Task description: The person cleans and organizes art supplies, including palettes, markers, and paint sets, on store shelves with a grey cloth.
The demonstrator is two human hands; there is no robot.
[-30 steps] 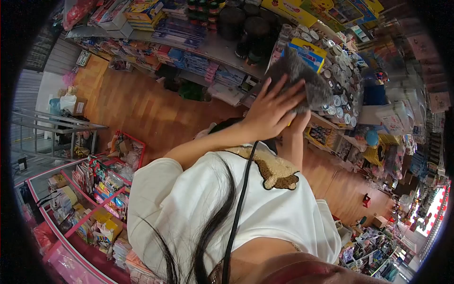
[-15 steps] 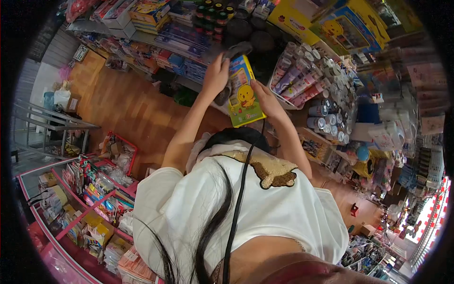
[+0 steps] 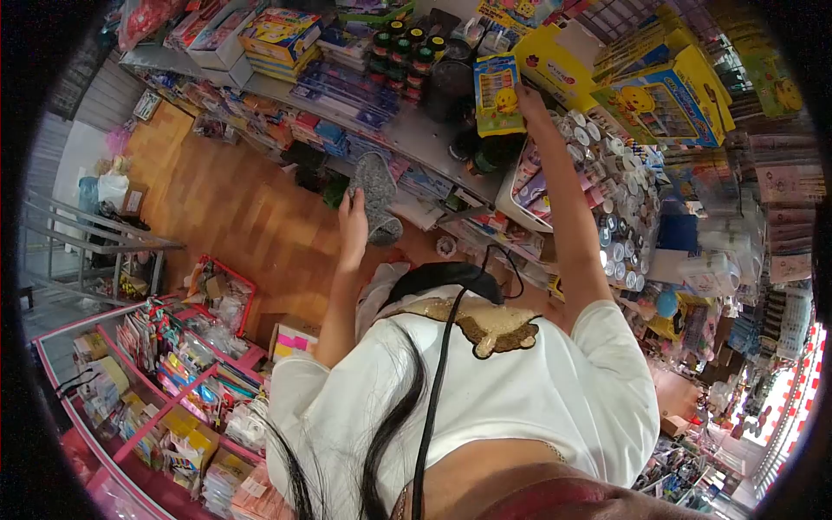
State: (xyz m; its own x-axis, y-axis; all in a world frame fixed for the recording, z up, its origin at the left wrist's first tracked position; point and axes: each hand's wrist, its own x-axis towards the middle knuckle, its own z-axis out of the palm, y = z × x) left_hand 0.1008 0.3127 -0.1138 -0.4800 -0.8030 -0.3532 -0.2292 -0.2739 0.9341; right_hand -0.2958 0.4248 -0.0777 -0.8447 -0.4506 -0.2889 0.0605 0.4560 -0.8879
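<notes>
My right hand (image 3: 534, 108) reaches out to the shelf and grips the right edge of a flat yellow and green package (image 3: 498, 97) with a chick picture and a row of small items on its front. The package is upright, beside dark round containers and a larger yellow box (image 3: 555, 68). Lower and to the left, my left hand (image 3: 353, 227) is closed on a grey speckled cloth (image 3: 373, 184), which hangs over the floor in front of the shelf.
Small jars with coloured lids (image 3: 406, 52) stand on the shelf (image 3: 416, 139) amid stacked boxes. To the right are a white bin (image 3: 529, 208) of tubes and more yellow chick boxes (image 3: 663, 100). A pink-framed case (image 3: 160, 407) of goods stands at lower left, by the wooden floor (image 3: 243, 234).
My right hand has carried the package up and away to the shelf. My left hand, with the cloth, has come off the package and moved down and left.
</notes>
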